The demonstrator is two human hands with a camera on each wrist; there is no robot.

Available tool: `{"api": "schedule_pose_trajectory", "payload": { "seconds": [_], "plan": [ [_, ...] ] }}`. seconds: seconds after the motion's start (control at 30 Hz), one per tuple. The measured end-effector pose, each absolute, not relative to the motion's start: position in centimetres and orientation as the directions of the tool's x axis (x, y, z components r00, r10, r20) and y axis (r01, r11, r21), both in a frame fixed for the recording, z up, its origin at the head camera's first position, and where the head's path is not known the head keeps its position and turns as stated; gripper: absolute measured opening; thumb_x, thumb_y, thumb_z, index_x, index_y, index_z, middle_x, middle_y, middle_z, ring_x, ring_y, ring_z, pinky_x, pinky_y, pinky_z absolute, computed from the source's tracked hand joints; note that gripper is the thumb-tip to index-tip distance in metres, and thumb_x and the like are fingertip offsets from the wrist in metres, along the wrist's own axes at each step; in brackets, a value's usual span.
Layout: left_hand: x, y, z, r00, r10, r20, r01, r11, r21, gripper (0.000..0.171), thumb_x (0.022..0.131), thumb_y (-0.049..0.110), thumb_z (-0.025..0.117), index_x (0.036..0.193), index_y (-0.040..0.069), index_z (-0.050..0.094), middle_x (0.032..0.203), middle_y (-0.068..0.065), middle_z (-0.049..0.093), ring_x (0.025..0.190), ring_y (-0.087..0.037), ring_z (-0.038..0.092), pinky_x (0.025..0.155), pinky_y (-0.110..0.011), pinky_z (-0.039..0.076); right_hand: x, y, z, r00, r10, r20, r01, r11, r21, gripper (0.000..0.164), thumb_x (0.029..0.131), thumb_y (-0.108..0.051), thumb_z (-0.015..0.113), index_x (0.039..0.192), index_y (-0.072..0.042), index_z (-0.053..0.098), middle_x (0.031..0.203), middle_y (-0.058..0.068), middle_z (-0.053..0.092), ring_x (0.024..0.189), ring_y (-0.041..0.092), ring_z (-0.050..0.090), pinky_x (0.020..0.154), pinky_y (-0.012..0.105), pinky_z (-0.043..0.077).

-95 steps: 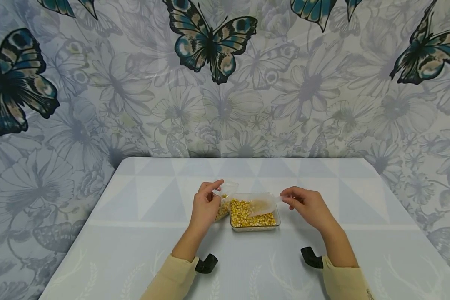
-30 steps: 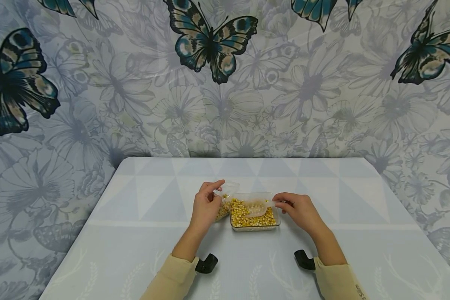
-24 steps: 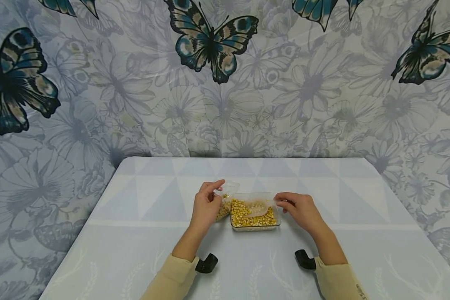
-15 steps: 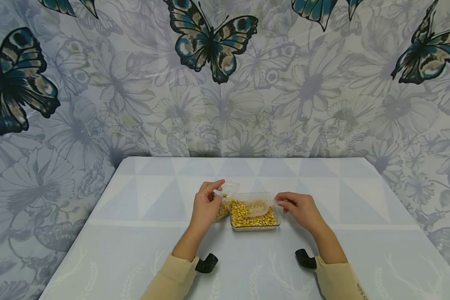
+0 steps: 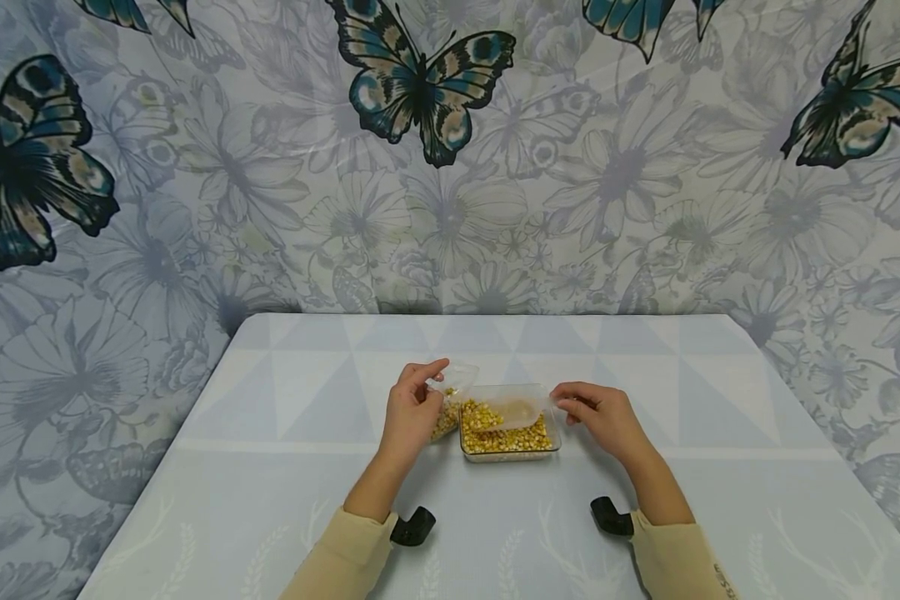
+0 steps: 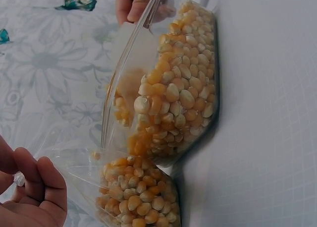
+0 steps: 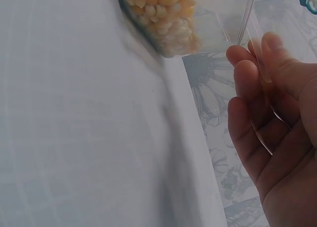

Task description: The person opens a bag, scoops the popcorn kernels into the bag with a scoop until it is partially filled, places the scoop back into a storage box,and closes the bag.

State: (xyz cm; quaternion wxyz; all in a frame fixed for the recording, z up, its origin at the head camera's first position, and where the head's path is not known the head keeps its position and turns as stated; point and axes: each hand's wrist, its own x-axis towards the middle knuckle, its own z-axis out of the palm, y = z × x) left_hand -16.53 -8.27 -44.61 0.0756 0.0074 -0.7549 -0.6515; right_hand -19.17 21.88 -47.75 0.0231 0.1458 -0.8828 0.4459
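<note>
A clear rectangular container (image 5: 510, 456) of yellow corn kernels (image 6: 183, 83) stands mid-table. Pinched between the thumb and fingers of my right hand (image 5: 598, 412) is the handle of a translucent plastic scoop (image 5: 517, 414). Its bowl lies over the kernels inside the container, and some kernels show through it. My left hand (image 5: 414, 406) grips the top of a clear plastic bag (image 6: 136, 195), partly filled with corn, right beside the container's left wall. In the left wrist view the bag's upper part spreads from my curled fingers (image 6: 52, 182). The left hand hides part of the bag in the head view.
The pale patterned table (image 5: 307, 492) extends around the container on all sides. Behind it hangs a floral cloth (image 5: 450, 233) with butterflies. A black wrist mount (image 5: 414, 527) sits at the left cuff and another black mount (image 5: 611, 517) at the right cuff.
Over the last three seconds my right hand has moved left and slightly down, bringing the scoop further into the container. Since half a second ago the scoop has tilted up slightly. My left hand stays put.
</note>
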Motion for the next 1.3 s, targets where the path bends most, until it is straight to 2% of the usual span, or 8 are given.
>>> {"api": "schedule_pose_trajectory", "payload": {
  "seconds": [0.13, 0.37, 0.57, 0.83, 1.0, 1.3],
  "plan": [
    [-16.5, -8.3, -44.6, -0.988, -0.100, 0.118, 0.104, 0.135, 0.985, 0.051, 0.088, -0.008, 0.050, 0.129, 0.017, 0.068, 0.112, -0.009, 0.056, 0.060, -0.008, 0.039, 0.052, -0.019, 0.035, -19.2, 22.0, -47.7, -0.958, -0.235, 0.162, -0.268, 0.541, -0.797, 0.020, 0.095, -0.024, 0.066, 0.111, -0.015, 0.075, 0.085, 0.006, 0.073, 0.069, 0.009, 0.066, 0.058, 0.025, 0.049],
    [-16.5, -8.3, -44.6, -0.988, -0.117, 0.096, 0.077, 0.159, 0.984, 0.051, 0.088, -0.008, 0.050, 0.129, 0.017, 0.068, 0.112, -0.009, 0.057, 0.060, -0.007, 0.038, 0.052, -0.018, 0.035, -19.0, 22.0, -47.4, -0.965, -0.226, 0.134, -0.236, 0.524, -0.818, 0.022, 0.095, -0.026, 0.066, 0.112, -0.016, 0.074, 0.089, 0.008, 0.073, 0.071, 0.014, 0.067, 0.054, 0.026, 0.045],
    [-15.8, -7.9, -42.9, -0.989, -0.126, 0.078, 0.053, 0.186, 0.981, 0.050, 0.087, -0.011, 0.048, 0.129, 0.009, 0.067, 0.111, -0.014, 0.056, 0.061, -0.006, 0.037, 0.054, -0.016, 0.034, -18.9, 22.0, -47.2, -0.969, -0.211, 0.126, -0.221, 0.528, -0.820, 0.022, 0.095, -0.028, 0.066, 0.112, -0.017, 0.074, 0.089, 0.009, 0.073, 0.071, 0.015, 0.067, 0.050, 0.026, 0.040],
    [-14.9, -7.7, -41.5, -0.987, -0.115, 0.109, 0.088, 0.174, 0.981, 0.049, 0.086, -0.011, 0.046, 0.129, 0.004, 0.067, 0.111, -0.017, 0.055, 0.061, -0.004, 0.037, 0.055, -0.017, 0.036, -18.9, 22.0, -47.0, -0.970, -0.206, 0.130, -0.220, 0.516, -0.828, 0.023, 0.095, -0.022, 0.066, 0.114, -0.012, 0.073, 0.091, 0.013, 0.073, 0.069, 0.012, 0.066, 0.053, 0.026, 0.045],
    [-15.0, -7.8, -41.5, -0.988, -0.116, 0.098, 0.079, 0.164, 0.983, 0.049, 0.086, -0.012, 0.047, 0.128, 0.005, 0.067, 0.110, -0.017, 0.056, 0.062, -0.004, 0.037, 0.057, -0.016, 0.036, -18.8, 22.0, -46.6, -0.969, -0.196, 0.149, -0.231, 0.518, -0.824, 0.022, 0.095, -0.021, 0.066, 0.114, -0.013, 0.073, 0.094, 0.014, 0.074, 0.069, 0.009, 0.066, 0.063, 0.031, 0.053],
    [-14.9, -7.9, -41.5, -0.991, -0.105, 0.087, 0.070, 0.163, 0.984, 0.049, 0.087, -0.011, 0.047, 0.129, 0.006, 0.067, 0.112, -0.017, 0.056, 0.063, -0.005, 0.039, 0.056, -0.016, 0.036, -18.6, 22.0, -45.8, -0.965, -0.181, 0.191, -0.260, 0.531, -0.807, 0.022, 0.095, -0.018, 0.066, 0.114, -0.011, 0.073, 0.086, 0.016, 0.072, 0.067, 0.013, 0.066, 0.066, 0.033, 0.056]
  ]
}}
